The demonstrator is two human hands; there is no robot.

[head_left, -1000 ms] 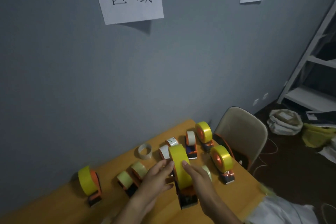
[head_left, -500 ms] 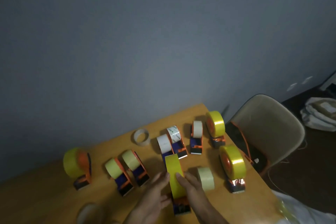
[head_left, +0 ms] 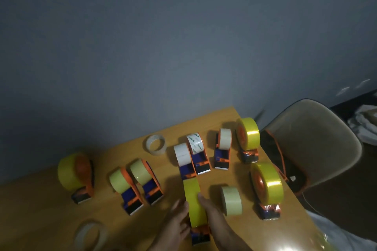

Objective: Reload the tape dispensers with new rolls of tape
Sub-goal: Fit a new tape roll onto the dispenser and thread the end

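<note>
Grey wall (head_left: 163, 47) behind, orange wooden tabletop (head_left: 40, 210) below, and it's crowded with tape. Both hands are on the yellow roll (head_left: 194, 201) at the near edge, which stands on its rim in an orange and blue dispenser (head_left: 201, 234). The left hand (head_left: 175, 226) lies flat against the roll's left face, fingers straight and together. The right hand (head_left: 216, 222) presses the right face, thumb reaching up the roll's side. Just beside it on the right stands a loose pale roll (head_left: 231, 200), on edge, touching nothing. Farther right, a big yellow roll sits in its dispenser (head_left: 267, 185) near the tabletop's edge, and another loaded one (head_left: 247, 138) stands behind it. Three white-roll dispensers (head_left: 201, 153) line up in the middle. On the left, two pale-yellow ones (head_left: 134, 181) stand side by side, one more yellow dispenser (head_left: 75, 173) well apart. A clear roll (head_left: 156, 144) lies flat near the wall; another (head_left: 90, 236) is blurred at the front. A beige chair (head_left: 310, 140) stands at the right.
</note>
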